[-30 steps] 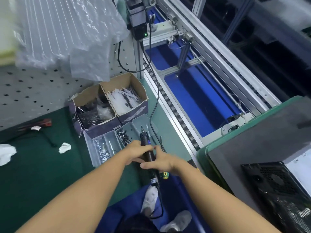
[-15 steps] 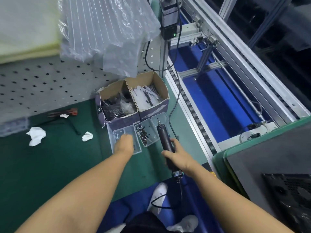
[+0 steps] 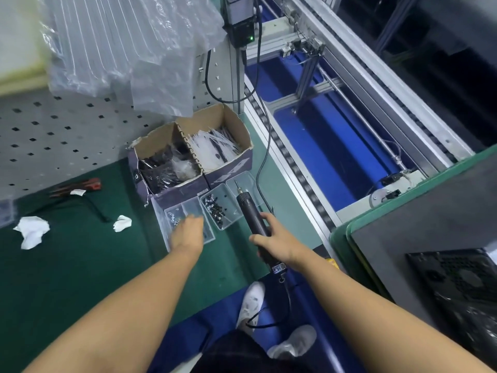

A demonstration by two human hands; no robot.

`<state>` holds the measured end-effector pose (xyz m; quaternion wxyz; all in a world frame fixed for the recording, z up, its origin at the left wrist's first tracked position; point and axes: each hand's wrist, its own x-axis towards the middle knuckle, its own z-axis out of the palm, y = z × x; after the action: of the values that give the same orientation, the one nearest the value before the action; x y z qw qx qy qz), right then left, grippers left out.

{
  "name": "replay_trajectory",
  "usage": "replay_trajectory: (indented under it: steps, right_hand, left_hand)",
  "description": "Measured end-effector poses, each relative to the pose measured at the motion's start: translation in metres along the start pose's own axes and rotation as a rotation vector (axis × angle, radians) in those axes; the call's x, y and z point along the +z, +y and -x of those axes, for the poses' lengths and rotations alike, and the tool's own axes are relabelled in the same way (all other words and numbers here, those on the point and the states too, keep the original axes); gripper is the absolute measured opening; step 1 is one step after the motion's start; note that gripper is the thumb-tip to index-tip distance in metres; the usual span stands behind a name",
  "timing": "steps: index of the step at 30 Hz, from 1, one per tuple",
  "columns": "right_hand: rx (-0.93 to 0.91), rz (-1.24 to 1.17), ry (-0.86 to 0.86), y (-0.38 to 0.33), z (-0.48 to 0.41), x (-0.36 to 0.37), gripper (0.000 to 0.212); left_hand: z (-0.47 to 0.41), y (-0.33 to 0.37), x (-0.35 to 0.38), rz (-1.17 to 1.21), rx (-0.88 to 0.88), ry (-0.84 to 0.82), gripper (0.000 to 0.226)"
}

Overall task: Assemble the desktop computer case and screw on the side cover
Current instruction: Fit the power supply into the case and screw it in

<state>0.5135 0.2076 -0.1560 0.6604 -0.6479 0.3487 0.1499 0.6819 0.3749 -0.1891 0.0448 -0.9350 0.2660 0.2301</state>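
Observation:
My right hand (image 3: 277,243) grips a black electric screwdriver (image 3: 251,214) with its bit pointing away from me, over the clear plastic screw trays. My left hand (image 3: 188,231) reaches down into the left tray (image 3: 172,211), which holds small silvery screws; its fingertips are hidden, so I cannot tell if they pinch anything. The middle tray (image 3: 224,211) holds dark screws. The black computer case (image 3: 457,286), vent grille up, lies at the lower right on a dark pad (image 3: 430,211).
A split cardboard box (image 3: 193,157) of bagged parts stands behind the trays. Crumpled white wipes (image 3: 32,231) and red-handled tools (image 3: 78,185) lie on the green mat. A conveyor rail (image 3: 295,170) with blue panels runs to the right. Bubble wrap (image 3: 129,49) hangs above.
My left hand left the screwdriver and went forward into the left screw tray. My right hand keeps the screwdriver. My view shifted, so the bench things sit further right.

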Motion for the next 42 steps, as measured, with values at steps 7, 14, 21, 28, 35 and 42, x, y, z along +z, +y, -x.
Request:
replay_trajectory:
  steps: [7,14,21,28,35,42]
  right_hand:
    - [-0.019,-0.048,0.005,-0.002,-0.003,0.003,0.06]
    - [-0.02,-0.06,0.009,0.0,-0.003,0.003,0.066]
    - [-0.044,-0.161,0.024,-0.005,0.008,-0.005,0.045]
    - [-0.085,-0.383,0.086,-0.005,0.032,-0.034,0.028]
    - [-0.139,-0.401,0.198,0.011,0.08,-0.077,0.053]
    - [-0.203,-0.348,0.309,0.041,0.117,-0.103,0.073]
  left_hand:
    - [0.0,-0.003,-0.005,-0.243,-0.033,-0.016,0.031]
    - [0.003,-0.005,-0.005,-0.295,-0.04,-0.037,0.022]
    - [-0.001,0.006,-0.02,0.188,-0.09,0.086,0.008]
    - [-0.007,0.093,-0.055,1.896,-0.247,-0.199,0.024]
    - [0.0,0.2,-0.1,2.016,0.046,-0.481,0.021]
    - [0.015,0.264,-0.099,1.979,0.1,-0.627,0.016]
